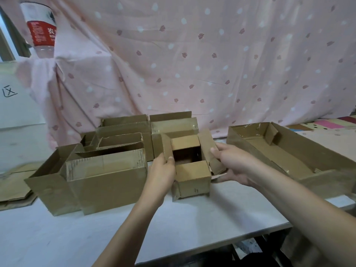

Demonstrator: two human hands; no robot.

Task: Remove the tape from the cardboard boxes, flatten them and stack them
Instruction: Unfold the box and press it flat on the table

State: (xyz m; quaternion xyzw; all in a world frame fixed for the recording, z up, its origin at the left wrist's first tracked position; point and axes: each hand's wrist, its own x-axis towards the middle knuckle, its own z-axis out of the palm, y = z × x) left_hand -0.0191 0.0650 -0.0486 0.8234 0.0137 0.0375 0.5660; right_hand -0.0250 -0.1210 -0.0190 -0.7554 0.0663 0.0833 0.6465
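While both hands work mid-frame, the small box [189, 166] sits on the tabletop [134, 224] (flaps up): left hand [162, 173] pinches its left flap, right hand [231, 163] grips the right flap. Bigger boxes [104, 170] crowd left and behind.

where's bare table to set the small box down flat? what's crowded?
Free: the white table along the near edge, in front of the big open box and under both forearms. A narrower bare strip lies between the small box, held by the left hand and right hand, and the shallow tray box. Crowded: the back left, open boxes packed up to the curtain.
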